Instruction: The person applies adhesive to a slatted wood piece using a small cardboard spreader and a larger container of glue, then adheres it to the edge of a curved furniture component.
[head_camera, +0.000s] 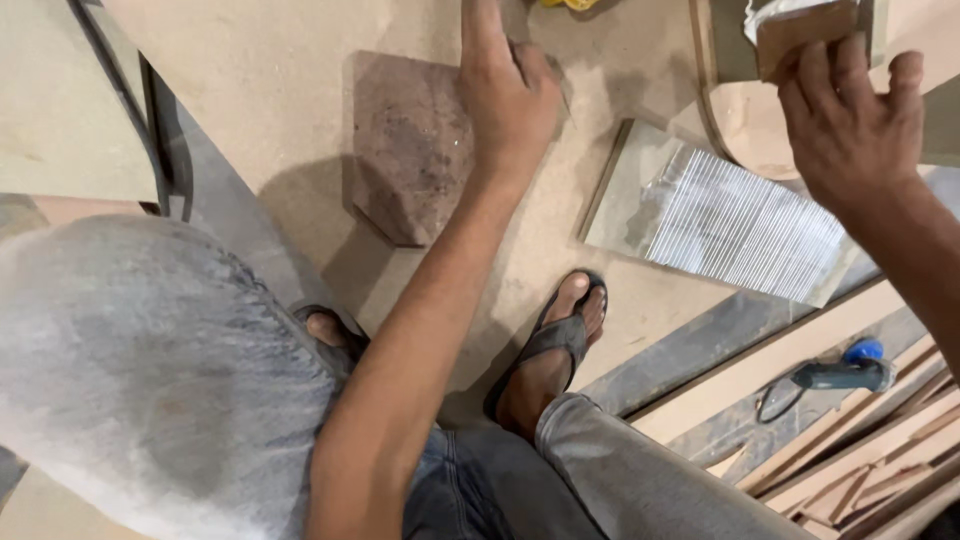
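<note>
Dusty board floor (300, 60); left hand (505, 95) flat on brown slab (410, 150); right grip (850, 120) clasps block (800, 30).

Left hand (505, 90) sits on bare board, and I see open room just left of it up to the brown angular block (410, 150) touching its heel. Right of it the ribbed panel (725, 220) blocks the way. My right hand (850, 120) is hemmed above by the wood piece (800, 30) it grips.
</note>
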